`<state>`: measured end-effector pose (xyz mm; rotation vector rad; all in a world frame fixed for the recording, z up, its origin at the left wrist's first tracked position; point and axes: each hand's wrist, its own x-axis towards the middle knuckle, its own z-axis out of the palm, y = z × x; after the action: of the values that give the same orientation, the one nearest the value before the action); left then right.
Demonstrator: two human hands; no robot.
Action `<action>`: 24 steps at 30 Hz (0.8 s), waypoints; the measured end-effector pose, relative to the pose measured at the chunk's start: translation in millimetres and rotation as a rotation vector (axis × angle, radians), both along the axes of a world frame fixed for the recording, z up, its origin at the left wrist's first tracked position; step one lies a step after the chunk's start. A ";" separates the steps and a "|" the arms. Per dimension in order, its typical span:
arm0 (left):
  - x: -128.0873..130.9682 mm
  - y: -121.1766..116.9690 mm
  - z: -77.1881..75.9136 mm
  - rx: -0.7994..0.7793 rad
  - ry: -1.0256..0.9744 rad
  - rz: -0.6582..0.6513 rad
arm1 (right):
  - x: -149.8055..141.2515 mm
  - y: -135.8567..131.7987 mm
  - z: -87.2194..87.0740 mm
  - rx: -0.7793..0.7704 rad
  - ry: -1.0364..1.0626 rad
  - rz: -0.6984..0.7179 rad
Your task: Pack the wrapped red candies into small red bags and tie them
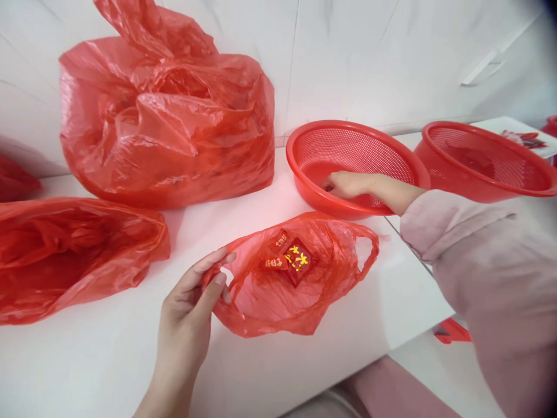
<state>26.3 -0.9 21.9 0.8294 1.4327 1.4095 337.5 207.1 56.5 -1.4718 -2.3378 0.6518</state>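
A small red plastic bag lies open on the white table, with small red packets printed in gold inside it. My left hand pinches the bag's left handle between thumb and fingers. My right hand, in a pink sleeve, reaches down into a red mesh basket behind the bag. Its fingers are curled at the basket's bottom, and whether they hold anything is hidden.
A big stuffed red bag stands at the back left against the white wall. Another red bag lies at the left edge. A second red basket sits at the right on an adjoining surface. The table's front edge runs near my body.
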 end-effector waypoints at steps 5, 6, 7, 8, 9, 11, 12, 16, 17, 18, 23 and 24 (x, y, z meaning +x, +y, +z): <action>-0.1 0.5 -2.1 0.003 -0.011 0.015 | 5.0 15.5 25.9 -0.308 0.092 0.038; -0.1 0.6 -2.5 0.003 -0.007 0.015 | 5.8 10.5 32.5 -0.300 0.143 0.026; -0.1 0.7 -2.8 0.003 0.001 0.016 | 5.8 3.5 39.0 -0.300 0.195 0.018; -0.1 0.7 -3.0 0.004 0.011 0.017 | 4.7 -4.8 45.0 -0.300 0.239 0.013; -0.1 0.7 -3.1 0.006 0.020 0.017 | 2.5 -13.6 50.4 -0.299 0.267 0.014; 0.0 0.7 -3.0 0.009 0.026 0.018 | -4.3 -30.3 58.8 -0.288 0.269 0.031; 0.1 0.7 -2.7 0.009 0.022 0.019 | -8.5 -37.3 61.8 -0.281 0.257 0.047; 0.3 0.6 -1.1 0.001 -0.007 0.018 | -26.3 -59.0 65.6 -0.234 0.187 0.142; 0.1 0.5 -1.0 0.001 -0.007 0.017 | -30.9 -64.3 64.4 -0.216 0.163 0.160; -0.1 0.5 -1.2 0.001 -0.006 0.017 | -35.5 -70.0 62.1 -0.197 0.134 0.173; -1.9 0.4 -5.3 0.034 -0.010 0.031 | -55.8 -99.7 34.5 -0.006 -0.096 0.221; -1.9 0.3 -5.9 0.035 -0.010 0.032 | -58.5 -104.0 27.3 0.055 -0.149 0.237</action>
<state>24.4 -0.6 16.1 0.8230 1.4229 1.4649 279.0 103.1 83.8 -1.2714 -2.6495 0.5451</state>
